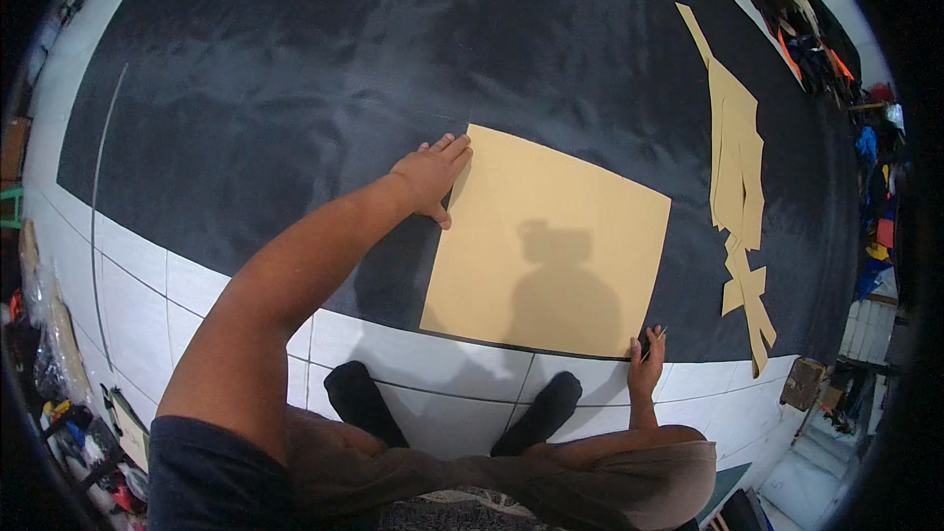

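A large tan card sheet (pixel 551 187), roughly rectangular, lies flat on a wide black sheet of material (pixel 246 128) on the floor. My left hand (pixel 433 175) presses beside its upper left edge, fingers stretched out and tips touching the card. At the card's lower right corner, my right hand (pixel 645 362) has its fingers closed around a thin, pen-like thing, too small to make out well. My shadow falls across the card.
Several tan card pieces and strips (pixel 737 157) lie piled on the black material at right. A long thin metal-looking strip (pixel 102 177) crosses its left edge. White floor tiles (pixel 442 374) show beneath my dark-socked feet (pixel 541 413). Assorted goods (pixel 870 226) line the right side.
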